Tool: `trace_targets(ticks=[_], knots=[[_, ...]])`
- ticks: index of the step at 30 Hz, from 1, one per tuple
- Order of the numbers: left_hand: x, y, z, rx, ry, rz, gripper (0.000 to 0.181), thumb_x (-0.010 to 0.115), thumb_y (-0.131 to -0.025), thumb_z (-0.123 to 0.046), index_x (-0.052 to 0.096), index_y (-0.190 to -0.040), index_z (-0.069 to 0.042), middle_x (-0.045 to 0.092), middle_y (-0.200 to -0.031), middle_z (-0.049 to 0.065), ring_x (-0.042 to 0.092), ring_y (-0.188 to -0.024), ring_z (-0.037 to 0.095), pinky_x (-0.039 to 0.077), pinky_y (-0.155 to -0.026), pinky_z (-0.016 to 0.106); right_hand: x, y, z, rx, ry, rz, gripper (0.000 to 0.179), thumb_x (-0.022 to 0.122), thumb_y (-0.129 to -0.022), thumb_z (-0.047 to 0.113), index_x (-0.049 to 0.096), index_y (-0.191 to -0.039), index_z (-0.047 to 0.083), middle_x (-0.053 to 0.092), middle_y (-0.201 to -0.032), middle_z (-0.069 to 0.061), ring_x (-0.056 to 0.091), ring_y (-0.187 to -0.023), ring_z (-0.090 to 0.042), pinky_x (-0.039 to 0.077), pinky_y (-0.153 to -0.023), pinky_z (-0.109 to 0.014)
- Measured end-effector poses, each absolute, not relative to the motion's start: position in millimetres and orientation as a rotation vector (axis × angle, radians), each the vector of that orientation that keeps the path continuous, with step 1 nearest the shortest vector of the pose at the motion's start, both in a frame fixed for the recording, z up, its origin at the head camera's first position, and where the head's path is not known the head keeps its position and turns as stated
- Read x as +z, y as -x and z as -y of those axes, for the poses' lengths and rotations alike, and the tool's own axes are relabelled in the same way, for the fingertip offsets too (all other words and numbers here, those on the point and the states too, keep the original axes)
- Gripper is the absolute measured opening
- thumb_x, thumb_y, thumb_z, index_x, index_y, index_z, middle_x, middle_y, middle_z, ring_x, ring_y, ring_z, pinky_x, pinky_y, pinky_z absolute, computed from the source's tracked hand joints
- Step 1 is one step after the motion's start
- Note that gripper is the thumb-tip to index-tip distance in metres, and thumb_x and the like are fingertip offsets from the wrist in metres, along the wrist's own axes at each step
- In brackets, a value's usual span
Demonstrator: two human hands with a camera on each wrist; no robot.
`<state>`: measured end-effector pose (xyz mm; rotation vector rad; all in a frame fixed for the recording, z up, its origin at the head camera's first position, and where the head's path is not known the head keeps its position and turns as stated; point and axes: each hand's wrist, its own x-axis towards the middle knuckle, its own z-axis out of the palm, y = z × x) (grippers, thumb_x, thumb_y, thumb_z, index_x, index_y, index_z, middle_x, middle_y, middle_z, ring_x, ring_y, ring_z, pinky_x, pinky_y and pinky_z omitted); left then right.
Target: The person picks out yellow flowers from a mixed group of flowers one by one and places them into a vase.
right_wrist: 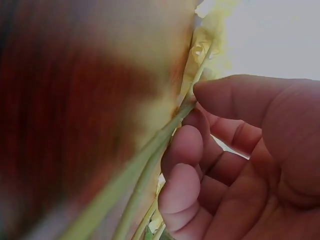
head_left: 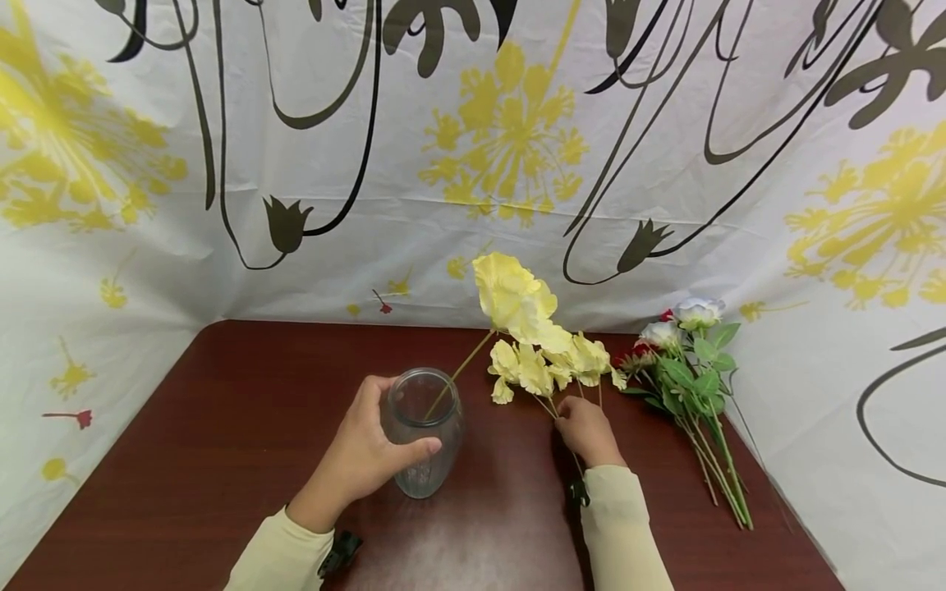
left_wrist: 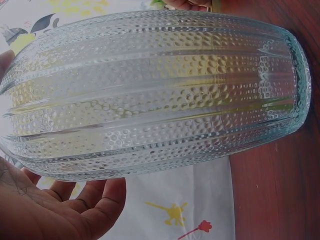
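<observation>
A clear glass vase point(head_left: 424, 443) stands on the table, dimpled and ribbed in the left wrist view. My left hand point(head_left: 365, 447) grips it below the rim, thumb across the front and fingers round the far side. One large yellow artificial flower point(head_left: 513, 297) leans out to the right, its stem inside the vase. To the right, my right hand point(head_left: 587, 428) pinches the green stem point(right_wrist: 172, 122) of a yellow flower between thumb and fingertips. More yellow flowers point(head_left: 543, 367) lie just beyond that hand, with other stems running close beneath its fingers.
At the table's right side lies a bunch of white and red flowers with green leaves point(head_left: 687, 377), stems toward me. The dark red-brown table point(head_left: 244, 435) meets a patterned white cloth point(head_left: 414, 205) at the back and sides.
</observation>
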<state>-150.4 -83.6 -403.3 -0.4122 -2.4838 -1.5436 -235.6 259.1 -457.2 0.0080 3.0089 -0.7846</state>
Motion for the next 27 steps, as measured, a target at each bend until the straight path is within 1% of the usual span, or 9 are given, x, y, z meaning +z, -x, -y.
trace_targets(ticks=[9,15,19,22,27], knots=[[-403.6,150.0,84.5,-1.529,0.408,2.484,0.084,0.089,-0.069,-0.046,0.044,-0.131,-0.012,0.05,-0.127,0.006,0.052,-0.114,0.021,0.045,-0.09,0.049,-454.2,235.4,-258.1,-0.782,0.03,-3.018,0.007,0.059,-0.092,0.002,0.065,-0.089,0.004,0.06,-0.079,-0.008,0.053,-0.07,-0.024,0.045,-0.067,-0.042],[-402.3,150.3,84.1,-1.527,0.43,2.472,0.083,0.089,-0.069,-0.045,0.044,-0.131,-0.013,0.05,-0.127,0.006,0.052,-0.114,0.021,0.044,-0.091,0.049,-441.6,230.9,-258.3,-0.869,0.035,-3.048,0.007,0.056,-0.094,0.004,0.062,-0.09,0.006,0.058,-0.078,-0.007,0.052,-0.069,-0.024,0.043,-0.065,-0.039],[-402.1,150.7,84.2,-1.534,0.437,2.473,0.083,0.089,-0.07,-0.045,0.044,-0.131,-0.013,0.05,-0.127,0.007,0.052,-0.115,0.022,0.045,-0.09,0.05,-429.3,227.0,-258.3,-0.951,0.017,-3.055,0.007,0.054,-0.096,0.006,0.06,-0.093,0.006,0.059,-0.084,-0.009,0.052,-0.073,-0.024,0.043,-0.067,-0.039],[-402.4,151.0,84.3,-1.539,0.435,2.483,0.083,0.088,-0.07,-0.046,0.043,-0.131,-0.012,0.05,-0.127,0.007,0.052,-0.115,0.022,0.045,-0.09,0.05,-420.5,223.6,-258.5,-0.987,0.019,-3.076,0.008,0.054,-0.096,0.006,0.061,-0.097,0.004,0.062,-0.091,-0.01,0.053,-0.077,-0.026,0.044,-0.071,-0.041],[-403.3,150.9,84.2,-1.536,0.418,2.495,0.083,0.088,-0.07,-0.046,0.044,-0.131,-0.011,0.05,-0.128,0.007,0.052,-0.115,0.023,0.045,-0.09,0.05,-408.4,217.8,-257.9,-1.043,-0.007,-3.109,0.012,0.055,-0.097,0.009,0.063,-0.104,0.003,0.066,-0.095,-0.012,0.057,-0.081,-0.027,0.045,-0.073,-0.043]])
